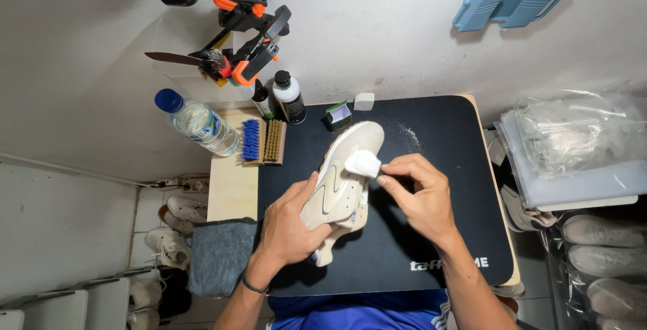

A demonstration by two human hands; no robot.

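We are gripping shoe (340,182) with left hand (290,225), keeping it steady. Right hand (418,192) is pinching white pad (362,163), pressing it on shoe over mat (431,141).

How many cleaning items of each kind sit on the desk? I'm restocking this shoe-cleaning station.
Brushes: 2, a blue-bristled brush and a tan-bristled brush
Dark bottles with white caps: 2
Clear plastic water bottle: 1
Grey folded cloth: 1
White sponge block in the right hand: 1
Total: 7
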